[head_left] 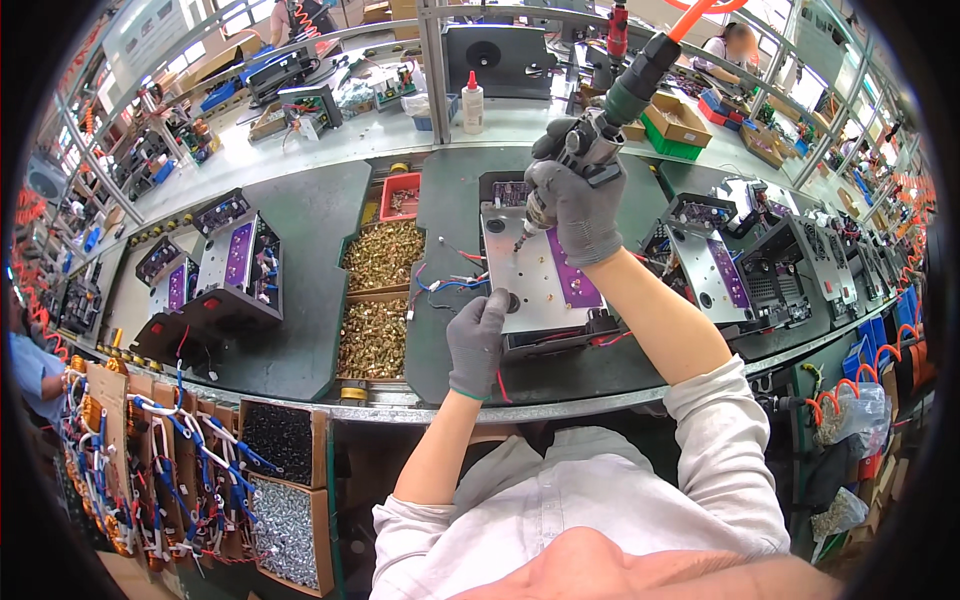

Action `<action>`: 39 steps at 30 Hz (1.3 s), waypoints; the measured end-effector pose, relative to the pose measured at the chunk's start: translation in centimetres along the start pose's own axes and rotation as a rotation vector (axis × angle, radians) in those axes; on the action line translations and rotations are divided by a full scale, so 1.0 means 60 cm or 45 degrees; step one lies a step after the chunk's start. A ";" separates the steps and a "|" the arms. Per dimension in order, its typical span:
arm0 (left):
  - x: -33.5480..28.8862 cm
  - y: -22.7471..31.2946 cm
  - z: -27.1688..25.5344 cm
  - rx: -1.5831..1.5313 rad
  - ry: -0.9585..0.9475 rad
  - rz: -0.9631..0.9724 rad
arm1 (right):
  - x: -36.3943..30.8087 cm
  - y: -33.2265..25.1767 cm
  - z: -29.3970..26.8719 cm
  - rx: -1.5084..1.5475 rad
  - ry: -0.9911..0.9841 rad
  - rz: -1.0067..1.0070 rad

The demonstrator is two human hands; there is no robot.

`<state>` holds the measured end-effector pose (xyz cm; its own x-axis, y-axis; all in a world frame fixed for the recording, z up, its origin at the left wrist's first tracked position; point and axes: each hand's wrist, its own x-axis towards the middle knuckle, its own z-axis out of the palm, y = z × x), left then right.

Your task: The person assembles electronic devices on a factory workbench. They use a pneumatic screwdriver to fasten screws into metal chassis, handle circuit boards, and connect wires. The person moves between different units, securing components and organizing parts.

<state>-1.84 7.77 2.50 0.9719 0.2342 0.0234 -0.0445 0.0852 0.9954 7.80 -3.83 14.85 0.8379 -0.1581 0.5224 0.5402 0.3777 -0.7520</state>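
My right hand (581, 208), in a grey glove, is wrapped round a power screwdriver (632, 88) hanging from an orange coiled hose. Its bit points down at the silver top plate of a metal chassis (522, 290); I cannot tell whether the tip sits in a screw. A purple circuit board (572, 272) lies along the plate's right side. At the chassis's near left edge, my gloved left hand (476, 342) grips the side, thumb beside a round hole. Blue, red and white wires (455, 283) stick out from the chassis's left side.
Boxes of brass-coloured fasteners (372, 335) and a red bin (401, 197) stand left of the chassis. Similar chassis units stand left (236, 256) and right (712, 262). A glue bottle (473, 104) stands behind. Wire bundles (165, 450) and a box of silver screws (287, 530) are lower left.
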 end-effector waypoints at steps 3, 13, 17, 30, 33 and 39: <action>0.000 -0.006 -0.003 0.002 0.007 0.014 | -0.002 0.006 0.003 -0.015 -0.071 0.025; 0.004 -0.009 -0.015 -0.225 0.046 -0.107 | 0.023 0.045 0.015 -0.255 -0.165 0.163; 0.004 -0.027 -0.082 -1.274 0.054 -0.438 | 0.028 0.039 0.022 -0.146 -0.118 0.134; -0.124 0.075 -0.069 -1.596 -0.475 -0.513 | -0.152 -0.197 0.043 0.590 -0.344 0.240; -0.137 0.097 -0.057 -1.652 -0.654 -0.474 | -0.175 -0.192 0.020 0.697 -0.432 0.138; -0.145 0.120 -0.044 -1.717 -0.559 -0.459 | -0.195 -0.202 0.015 0.652 -0.500 -0.063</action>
<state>-11.21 8.92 9.21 0.9569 -0.2822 0.0685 0.2731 0.9547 0.1186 -8.59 -5.75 18.20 0.6695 0.1227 0.7326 0.3898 0.7815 -0.4871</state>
